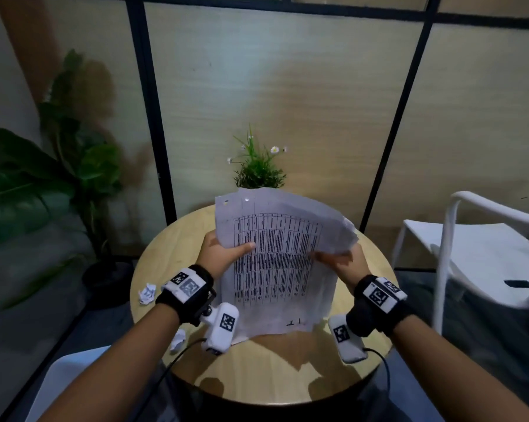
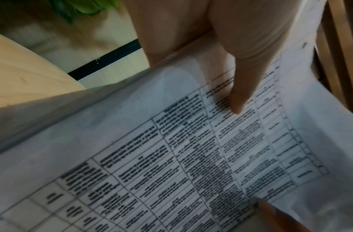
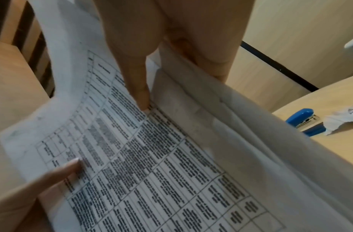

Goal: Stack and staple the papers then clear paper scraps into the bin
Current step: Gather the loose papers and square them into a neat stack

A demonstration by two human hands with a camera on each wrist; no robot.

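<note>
Both hands hold a stack of papers (image 1: 275, 263) upright above the round wooden table (image 1: 275, 370), its lower edge resting on or just above the tabletop; contact cannot be confirmed. The left hand (image 1: 223, 249) grips the left edge of the stack, thumb laid across the printed front sheet and fingers (image 2: 167, 34) behind it, pinching the sheets. The right hand (image 1: 339, 260) grips the right edge the same way, thumb on the front and fingers (image 3: 209, 51) curled behind the loose, fanned sheets. The front sheet bears a printed table, and the upper right corners of the sheets are splayed and uneven. A blue stapler (image 3: 304, 120) lies on the table behind the stack, just beside a crumpled paper scrap (image 3: 342, 119). Two further crumpled scraps lie on the left side of the table: one near the edge (image 1: 147, 293), one nearer the person (image 1: 178, 341). A small potted plant (image 1: 258, 169) stands at the table's far side.
</note>
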